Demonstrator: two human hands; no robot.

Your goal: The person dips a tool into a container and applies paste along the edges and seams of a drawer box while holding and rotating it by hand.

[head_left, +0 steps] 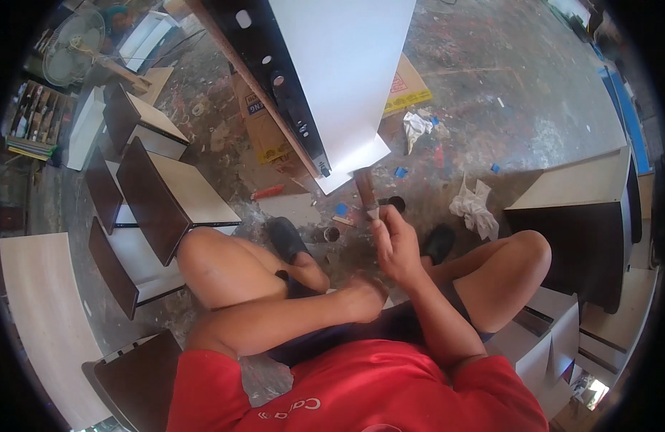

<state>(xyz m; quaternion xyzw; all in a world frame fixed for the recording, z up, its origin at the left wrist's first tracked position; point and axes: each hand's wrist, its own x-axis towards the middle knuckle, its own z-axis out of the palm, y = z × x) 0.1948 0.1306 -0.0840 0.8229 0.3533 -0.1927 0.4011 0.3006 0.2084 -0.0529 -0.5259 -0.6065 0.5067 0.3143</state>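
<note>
My right hand [399, 243] is raised in front of me, its fingers closed round the lower end of a brown strip-like tool [365, 189]. The far end of that tool touches the near end of a tall white panel [340, 72]. A black rail with holes [278, 79] runs along the panel's left side. Near my lap is my left hand [366, 299], blurred, with its fingers hard to make out; whether it holds anything cannot be seen.
Dark-and-cream drawer pieces [181, 191] stand at the left, below a fan [73, 47]. A dark cabinet [577, 230] is at the right. Flattened cardboard [408, 86], crumpled white cloth [476, 207] and a small cup [331, 234] lie on the stained floor [484, 129].
</note>
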